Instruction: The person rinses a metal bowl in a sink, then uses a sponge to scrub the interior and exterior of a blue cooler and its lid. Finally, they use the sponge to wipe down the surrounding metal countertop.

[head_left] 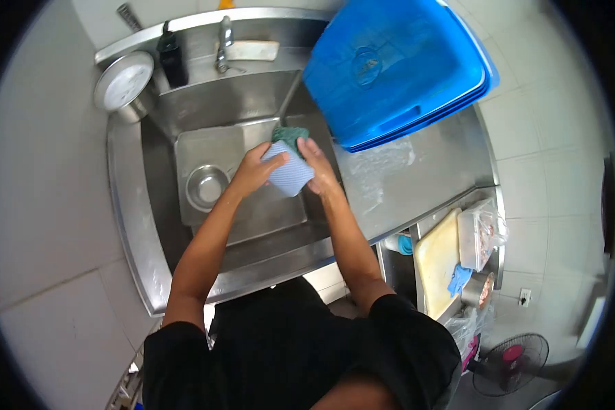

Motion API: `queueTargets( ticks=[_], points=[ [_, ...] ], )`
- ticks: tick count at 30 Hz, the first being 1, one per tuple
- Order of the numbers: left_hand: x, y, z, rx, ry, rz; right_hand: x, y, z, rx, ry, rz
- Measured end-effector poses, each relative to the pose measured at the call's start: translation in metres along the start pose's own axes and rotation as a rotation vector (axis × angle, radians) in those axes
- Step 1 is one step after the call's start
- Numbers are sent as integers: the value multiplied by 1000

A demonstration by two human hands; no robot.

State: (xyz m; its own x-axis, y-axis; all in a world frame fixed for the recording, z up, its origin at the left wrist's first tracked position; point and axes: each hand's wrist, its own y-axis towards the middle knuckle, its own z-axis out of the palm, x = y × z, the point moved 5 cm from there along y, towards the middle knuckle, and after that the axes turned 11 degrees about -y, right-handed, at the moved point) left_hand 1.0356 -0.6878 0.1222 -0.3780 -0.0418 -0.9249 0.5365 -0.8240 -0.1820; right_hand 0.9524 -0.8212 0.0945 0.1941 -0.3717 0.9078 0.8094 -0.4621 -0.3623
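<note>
Over the steel sink (253, 239), both hands meet around a light blue cloth (292, 174) and a green scouring pad (290, 137). My left hand (253, 172) is closed on the left side of the blue cloth, its thumb lying across the top. My right hand (316, 164) grips the cloth's right edge, and its fingertips touch the green pad. The pad sits just beyond the cloth. Below and to the left, a round steel bowl (207, 188) rests in the sink.
Blue plastic bins (396, 68) lean on the right drainboard. Behind the sink stand a faucet (223, 44), a dark bottle (173, 60) and a steel pot (126, 85). A yellow board (437, 260), a plastic container (477, 236) and a fan (511, 362) are at the right.
</note>
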Motion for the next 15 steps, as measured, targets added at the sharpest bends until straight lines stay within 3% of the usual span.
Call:
queueTargets(
  ticks=[2, 4, 6, 7, 8, 9, 10, 11, 12, 14, 15],
  points=[
    [3, 11, 4, -33, -1, -21, 12, -13, 5, 234, 123, 80],
    [6, 20, 5, -150, 37, 141, 19, -27, 7, 375, 88, -61],
    [4, 19, 18, -131, 65, 162, 33, -30, 8, 239, -184, -117],
    [7, 19, 22, -112, -11, 71, 41, -33, 8, 231, -190, -121],
    [6, 19, 24, -94, -85, -18, 53, -33, 5, 139, -461, -184],
    [-1, 22, 23, -87, -86, -12, 67, -34, 3, 42, -729, -243],
    [-14, 26, 26, 37, 21, 87, 81, -38, 1, 35, -733, -246],
    [-29, 31, 30, 159, 128, 189, 109, -46, 2, -78, -1061, -498],
    [-50, 40, 29, 141, 200, 264, 136, -60, 6, -197, -1385, -750],
    [-123, 51, 31, 56, 315, 391, 203, -94, 20, -343, -1639, -1073],
    [-155, 70, 34, 85, 403, 547, 236, -111, 29, -438, -1742, -1119]
  ],
)
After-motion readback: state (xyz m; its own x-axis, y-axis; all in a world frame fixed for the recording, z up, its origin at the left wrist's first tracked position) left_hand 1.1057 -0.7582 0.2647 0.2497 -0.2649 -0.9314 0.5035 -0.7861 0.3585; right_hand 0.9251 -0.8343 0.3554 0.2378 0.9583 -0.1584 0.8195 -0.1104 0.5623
